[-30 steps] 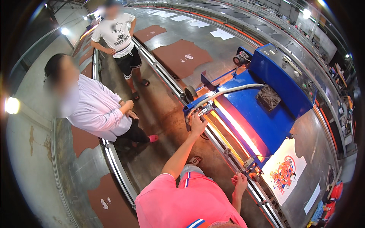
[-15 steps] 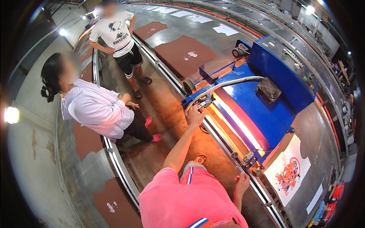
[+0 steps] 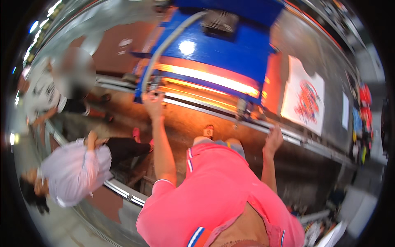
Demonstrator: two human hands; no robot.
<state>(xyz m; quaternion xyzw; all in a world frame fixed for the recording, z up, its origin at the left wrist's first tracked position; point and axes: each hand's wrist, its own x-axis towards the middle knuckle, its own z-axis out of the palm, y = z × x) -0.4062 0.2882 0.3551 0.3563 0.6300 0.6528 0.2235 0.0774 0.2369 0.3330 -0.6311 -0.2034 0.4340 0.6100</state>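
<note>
A blue heating machine (image 3: 218,47) with glowing orange lamps (image 3: 205,78) spans the long table, its near edge over a metal rail (image 3: 214,109). My left hand (image 3: 154,105) is closed on a small metal fitting (image 3: 153,82) at the machine's near left corner, beside a pale hose (image 3: 173,37). Motion blur hides the exact grip. My right hand (image 3: 273,140) is raised by the rail, right of the machine, with its fingers curled together. Whatever is in them, if anything, cannot be made out. A white fabric panel (image 3: 293,99) with a red and blue print lies just beyond it.
Brown fabric panels (image 3: 117,47) lie on the table left of the machine. Two people stand to the left, one in a pale lilac top (image 3: 78,171), one in a white T-shirt (image 3: 43,88). Red and blue items (image 3: 364,99) sit along the right side. Another railed table (image 3: 123,191) runs behind.
The view has swung to the right, so the machine now appears higher and further left. My left hand stays at the machine's corner. My right hand is still raised by the rail.
</note>
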